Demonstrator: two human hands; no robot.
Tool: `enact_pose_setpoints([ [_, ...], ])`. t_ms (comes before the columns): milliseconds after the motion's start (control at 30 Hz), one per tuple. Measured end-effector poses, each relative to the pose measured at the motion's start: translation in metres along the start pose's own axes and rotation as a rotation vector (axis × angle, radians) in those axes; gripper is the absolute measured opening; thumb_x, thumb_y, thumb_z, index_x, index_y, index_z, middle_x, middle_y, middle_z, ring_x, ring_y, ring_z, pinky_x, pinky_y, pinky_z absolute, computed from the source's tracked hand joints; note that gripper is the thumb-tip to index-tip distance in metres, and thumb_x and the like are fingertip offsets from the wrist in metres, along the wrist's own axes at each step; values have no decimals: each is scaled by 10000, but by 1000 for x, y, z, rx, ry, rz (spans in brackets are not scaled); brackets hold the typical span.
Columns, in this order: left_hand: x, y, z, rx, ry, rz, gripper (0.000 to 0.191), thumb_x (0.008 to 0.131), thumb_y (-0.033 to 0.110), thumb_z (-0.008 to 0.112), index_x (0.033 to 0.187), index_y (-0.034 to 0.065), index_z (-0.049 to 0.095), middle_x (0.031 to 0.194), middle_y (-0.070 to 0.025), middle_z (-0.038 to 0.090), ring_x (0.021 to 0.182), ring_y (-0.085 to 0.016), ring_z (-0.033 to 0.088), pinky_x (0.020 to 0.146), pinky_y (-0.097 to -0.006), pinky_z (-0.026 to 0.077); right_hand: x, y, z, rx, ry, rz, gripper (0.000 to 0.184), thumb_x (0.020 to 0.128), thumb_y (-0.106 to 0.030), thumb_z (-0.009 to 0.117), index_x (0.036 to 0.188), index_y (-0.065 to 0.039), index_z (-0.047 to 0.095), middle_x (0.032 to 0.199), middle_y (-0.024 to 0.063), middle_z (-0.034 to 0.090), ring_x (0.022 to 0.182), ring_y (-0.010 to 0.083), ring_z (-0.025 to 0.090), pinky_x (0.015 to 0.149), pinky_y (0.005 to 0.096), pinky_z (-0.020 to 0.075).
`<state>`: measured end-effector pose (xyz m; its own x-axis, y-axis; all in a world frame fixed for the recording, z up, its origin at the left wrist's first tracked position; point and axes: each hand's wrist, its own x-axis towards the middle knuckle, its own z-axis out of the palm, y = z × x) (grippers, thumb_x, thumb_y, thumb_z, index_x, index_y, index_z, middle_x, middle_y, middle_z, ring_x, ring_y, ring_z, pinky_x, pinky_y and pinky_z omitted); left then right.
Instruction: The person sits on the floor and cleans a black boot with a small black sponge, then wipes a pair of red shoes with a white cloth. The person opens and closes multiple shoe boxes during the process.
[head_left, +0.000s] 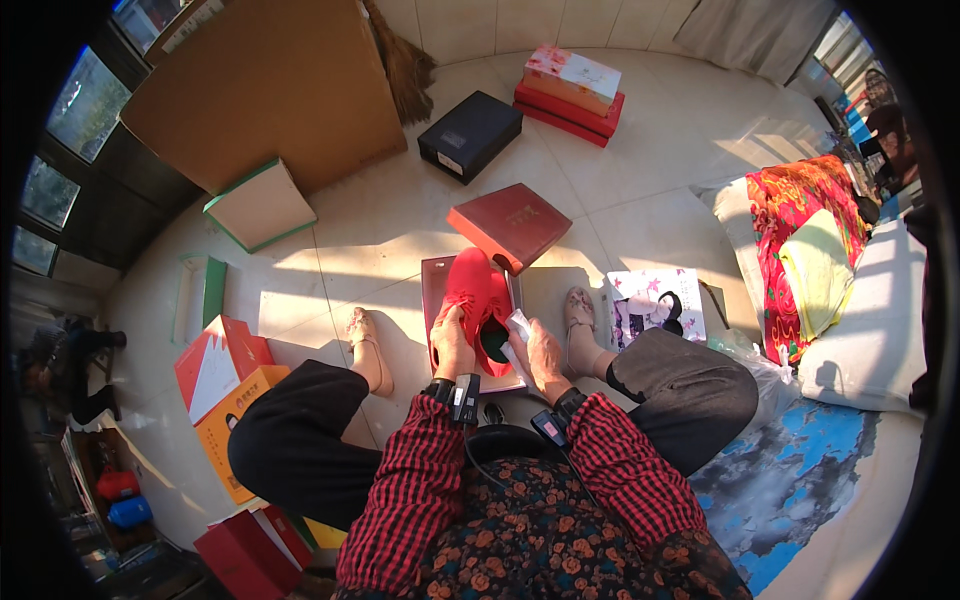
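My left hand (453, 346) is closed around the heel end of a red lace-up shoe (467, 281), its toe pointing away from me. A second red shoe (499, 300) lies just right of it, partly hidden, with something dark green in its opening. Both are over an open shoebox (433, 289) on the floor between my feet. In my right hand (543, 357) is a folded white cloth or paper (517, 330), close to the second shoe. Beyond the box, a dark red box lid (511, 221) rests at an angle against its far edge.
Farther off are a black shoebox (471, 136) and stacked red boxes (570, 112). A large cardboard sheet (277, 90) leans by a straw broom (401, 67). Red and orange boxes (232, 427) stand at left. Right are a patterned white box (652, 304) and cushions (862, 330).
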<state>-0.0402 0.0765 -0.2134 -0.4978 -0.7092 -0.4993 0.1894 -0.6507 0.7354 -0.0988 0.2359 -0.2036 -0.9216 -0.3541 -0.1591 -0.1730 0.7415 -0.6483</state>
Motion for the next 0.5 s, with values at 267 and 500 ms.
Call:
enact_pose_setpoints([
  [267, -54, 78, 9, -160, -215, 5, 250, 964, 80, 574, 1193, -10, 621, 1232, -94, 688, 1153, -195, 662, 1095, -369, 502, 14, -25, -41, 123, 264, -207, 387, 923, -353, 738, 1028, 10, 653, 895, 251, 699, 849, 427, 696, 698, 491, 558],
  [500, -74, 96, 21, -177, -467, 0, 473, 900, 65, 565, 1365, -22, 572, 1274, -107, 677, 1124, -208, 670, 995, -356, 547, 4, -128, -90, 268, 292, -730, 517, 782, -112, 817, 1260, -35, 635, 1334, 189, 610, 1248, 379, 568, 1012, 450, 505],
])
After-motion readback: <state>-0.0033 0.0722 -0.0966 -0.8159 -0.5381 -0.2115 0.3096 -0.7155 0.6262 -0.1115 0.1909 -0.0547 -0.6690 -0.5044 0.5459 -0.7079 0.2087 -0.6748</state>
